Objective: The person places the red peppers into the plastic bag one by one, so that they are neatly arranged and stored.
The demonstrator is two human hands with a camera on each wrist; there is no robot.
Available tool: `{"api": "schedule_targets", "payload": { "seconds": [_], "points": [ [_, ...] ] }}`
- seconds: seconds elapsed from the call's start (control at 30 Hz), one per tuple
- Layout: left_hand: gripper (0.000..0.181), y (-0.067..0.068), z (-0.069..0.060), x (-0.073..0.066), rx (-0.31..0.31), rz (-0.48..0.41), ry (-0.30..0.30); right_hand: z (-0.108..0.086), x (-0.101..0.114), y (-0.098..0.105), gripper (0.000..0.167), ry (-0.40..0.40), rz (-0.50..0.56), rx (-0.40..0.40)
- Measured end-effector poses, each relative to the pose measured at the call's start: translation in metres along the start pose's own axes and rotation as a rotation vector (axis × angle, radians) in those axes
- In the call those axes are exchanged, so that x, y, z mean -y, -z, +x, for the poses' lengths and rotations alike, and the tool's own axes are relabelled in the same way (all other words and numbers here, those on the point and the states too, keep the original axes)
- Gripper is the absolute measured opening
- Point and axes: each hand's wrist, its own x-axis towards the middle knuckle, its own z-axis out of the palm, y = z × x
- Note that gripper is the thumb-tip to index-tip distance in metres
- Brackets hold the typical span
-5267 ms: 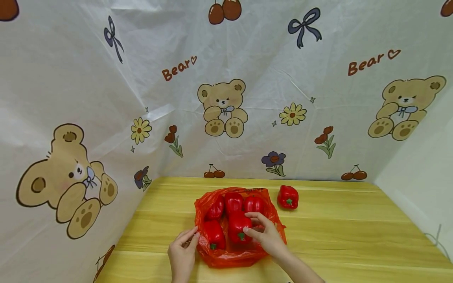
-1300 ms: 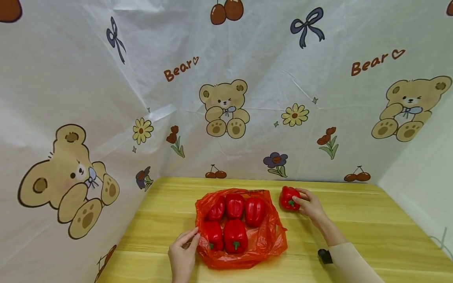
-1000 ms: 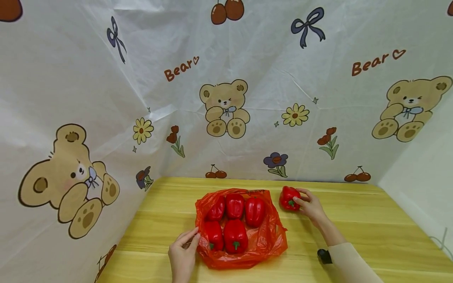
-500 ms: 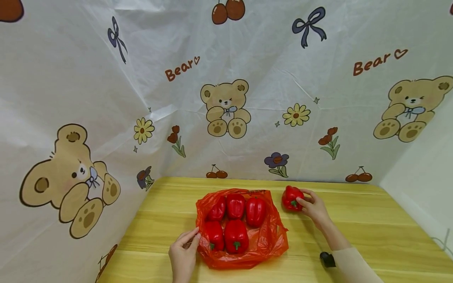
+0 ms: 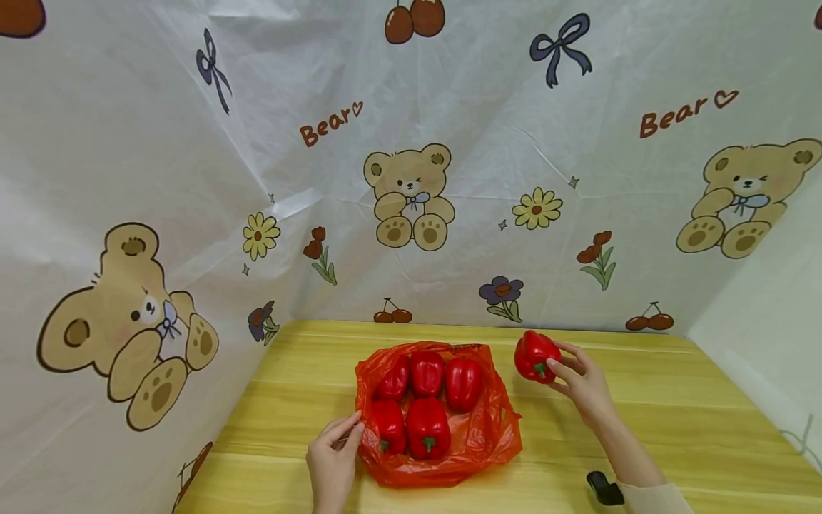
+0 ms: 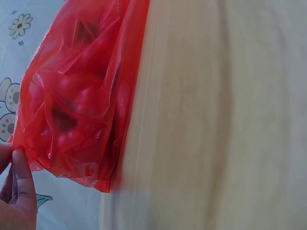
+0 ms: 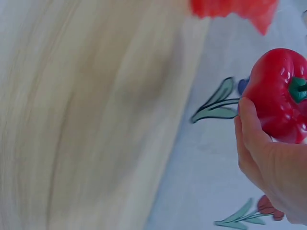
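Observation:
A red plastic bag (image 5: 443, 471) lies spread open on the table, with several red bell peppers (image 5: 428, 428) inside it. My left hand (image 5: 332, 457) pinches the bag's left rim between thumb and fingers; in the left wrist view the fingers (image 6: 21, 177) grip its edge. To the right of the bag, my right hand (image 5: 584, 385) holds another red bell pepper (image 5: 534, 355) by its right side, the green stem facing toward me. The right wrist view shows that pepper (image 7: 276, 91) in the hand, apart from the bag's edge at the top.
The wooden table (image 5: 616, 414) carries the bag at its middle. A white cloth (image 5: 475, 164) printed with bears and flowers stands behind and at the left. A black device (image 5: 604, 488) sits at my right wrist. A thin cable (image 5: 799, 439) shows at the far right.
Five seconds ago my right hand had a pepper over the bag; that pepper now lies inside. The hand then moved right to the outside pepper and has now raised it slightly. My left hand stayed put.

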Motion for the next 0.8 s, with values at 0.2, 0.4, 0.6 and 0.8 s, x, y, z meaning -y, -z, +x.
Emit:
{"api": "schedule_targets", "payload": {
  "seconds": [0.2, 0.4, 0.6, 0.8],
  "points": [
    [0.017, 0.0, 0.0, 0.0, 0.002, -0.001, 0.001, -0.023, 0.019, -0.012, 0.06, 0.079, 0.02, 0.027],
    [0.017, 0.0, 0.0, 0.0, 0.006, 0.0, 0.009, -0.045, 0.034, -0.032, 0.055, 0.092, 0.02, 0.062],
    [0.017, 0.0, 0.0, -0.002, 0.011, -0.004, 0.027, -0.061, 0.042, -0.051, 0.052, 0.048, 0.038, 0.11],
    [0.017, 0.0, 0.0, -0.002, 0.007, 0.002, 0.018, -0.072, 0.043, -0.068, 0.048, 0.04, 0.014, 0.149]
  ]
}}
